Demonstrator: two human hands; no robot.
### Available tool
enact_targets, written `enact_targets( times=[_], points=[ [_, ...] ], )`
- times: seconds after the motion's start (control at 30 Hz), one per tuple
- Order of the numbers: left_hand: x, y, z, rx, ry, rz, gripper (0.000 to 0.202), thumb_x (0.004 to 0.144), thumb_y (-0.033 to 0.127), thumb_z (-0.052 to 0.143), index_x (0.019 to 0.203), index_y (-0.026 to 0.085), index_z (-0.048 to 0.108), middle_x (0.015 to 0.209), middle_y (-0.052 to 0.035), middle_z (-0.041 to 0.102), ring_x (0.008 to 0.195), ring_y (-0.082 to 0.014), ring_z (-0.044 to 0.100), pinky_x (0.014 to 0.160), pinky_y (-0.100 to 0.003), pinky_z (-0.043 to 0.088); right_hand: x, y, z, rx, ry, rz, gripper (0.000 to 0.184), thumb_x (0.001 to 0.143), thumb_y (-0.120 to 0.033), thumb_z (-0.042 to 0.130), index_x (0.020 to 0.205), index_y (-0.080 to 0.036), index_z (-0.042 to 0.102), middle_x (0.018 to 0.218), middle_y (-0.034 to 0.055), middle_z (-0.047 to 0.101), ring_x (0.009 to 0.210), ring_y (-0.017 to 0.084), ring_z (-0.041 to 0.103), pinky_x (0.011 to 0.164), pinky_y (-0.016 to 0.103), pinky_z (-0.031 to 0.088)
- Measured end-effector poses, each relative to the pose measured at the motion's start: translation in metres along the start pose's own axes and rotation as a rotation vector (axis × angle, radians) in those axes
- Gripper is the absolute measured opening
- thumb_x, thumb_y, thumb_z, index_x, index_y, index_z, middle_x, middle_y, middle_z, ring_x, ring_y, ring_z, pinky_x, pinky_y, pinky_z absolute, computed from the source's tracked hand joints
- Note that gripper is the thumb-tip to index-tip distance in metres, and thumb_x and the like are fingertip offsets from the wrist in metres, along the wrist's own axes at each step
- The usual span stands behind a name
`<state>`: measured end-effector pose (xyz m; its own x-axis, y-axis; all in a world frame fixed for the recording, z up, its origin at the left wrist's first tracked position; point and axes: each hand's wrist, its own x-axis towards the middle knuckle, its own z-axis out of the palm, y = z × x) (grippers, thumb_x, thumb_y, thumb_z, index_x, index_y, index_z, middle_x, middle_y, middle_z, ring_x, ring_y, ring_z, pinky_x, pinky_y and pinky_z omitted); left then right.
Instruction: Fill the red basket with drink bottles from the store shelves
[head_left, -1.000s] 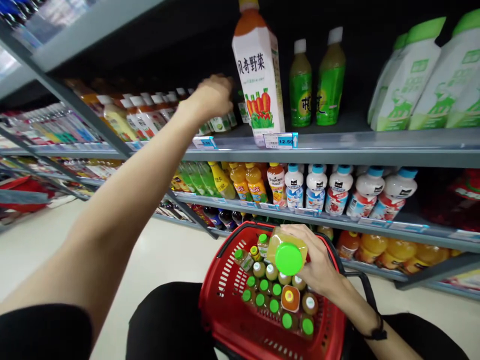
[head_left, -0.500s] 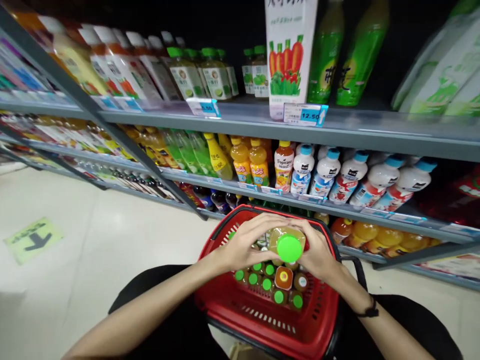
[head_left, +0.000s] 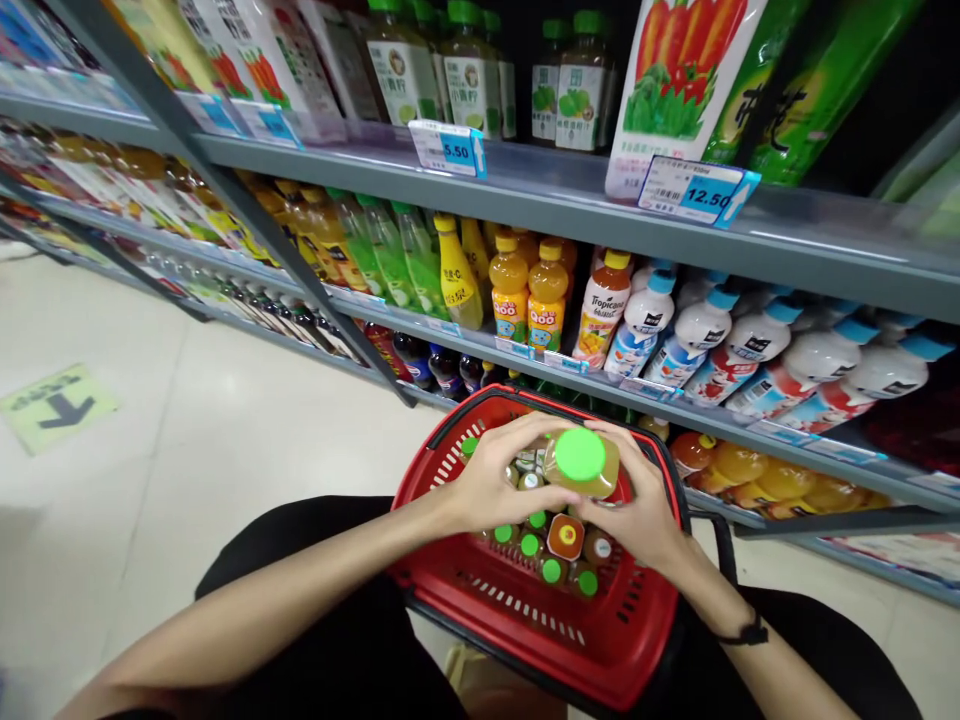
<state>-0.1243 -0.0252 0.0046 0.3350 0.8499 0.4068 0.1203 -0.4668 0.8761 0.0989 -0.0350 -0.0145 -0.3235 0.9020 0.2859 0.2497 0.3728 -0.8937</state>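
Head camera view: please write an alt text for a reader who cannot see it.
The left hand and the right hand hold a green-capped bottle over a red basket that holds more small bottles. Behind stand grey shelves full of drinks.

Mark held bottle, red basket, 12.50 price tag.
held bottle [head_left: 580,455], head view, on its green cap.
red basket [head_left: 600,660], head view, on its near wall.
12.50 price tag [head_left: 694,190], head view, on the printed face.
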Motion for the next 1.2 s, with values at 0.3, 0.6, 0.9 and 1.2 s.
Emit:
enact_targets(
  times=[0.3,0.6,0.9,1.2],
  points=[
    [0.012,-0.022,0.012,-0.574,0.086,-0.407,0.06,0.074,0.056,0.092,0.12,0.021,0.079,0.124,-0.0107,0.08,0.114,-0.0293,0.075,0.104,-0.04,0.058,-0.006,-0.011,0.009,0.392,-0.036,0.328,0.058,0.09,-0.044,0.079,0.141,-0.025,0.059,0.134,0.0112,0.074,0.118,0.028,0.075,0.1,0.04,0.065],
    [0.015,-0.042,0.007,-0.477,0.092,-0.4,0.058,0.083,0.063,0.082,0.124,0.022,0.079,0.132,-0.0103,0.077,0.123,-0.0286,0.072,0.108,-0.04,0.055,0.005,-0.012,0.008,0.565,-0.024,0.55,0.053,0.078,-0.062,0.085,0.102,-0.025,0.057,0.107,0.008,0.082,0.091,0.027,0.08,0.074,0.036,0.066],
    [0.013,-0.036,0.012,-0.521,-0.039,-0.381,0.056,0.084,0.046,0.086,0.134,0.025,0.072,0.139,-0.0104,0.072,0.124,-0.027,0.07,0.11,-0.042,0.056,0.003,0.015,0.016,0.277,0.195,0.469,0.07,0.065,-0.049,0.094,0.122,-0.022,0.063,0.125,0.013,0.071,0.117,0.031,0.069,0.087,0.04,0.064],
    [0.014,-0.021,0.002,-0.327,-0.071,-0.157,0.052,0.075,0.029,0.095,0.123,0.021,0.08,0.13,-0.0121,0.069,0.12,-0.0253,0.066,0.102,-0.036,0.06,-0.008,0.007,0.015,0.058,0.132,0.322,0.073,0.072,-0.042,0.093,0.128,-0.026,0.049,0.129,0.0118,0.072,0.11,0.029,0.074,0.085,0.039,0.063]
  ],
)
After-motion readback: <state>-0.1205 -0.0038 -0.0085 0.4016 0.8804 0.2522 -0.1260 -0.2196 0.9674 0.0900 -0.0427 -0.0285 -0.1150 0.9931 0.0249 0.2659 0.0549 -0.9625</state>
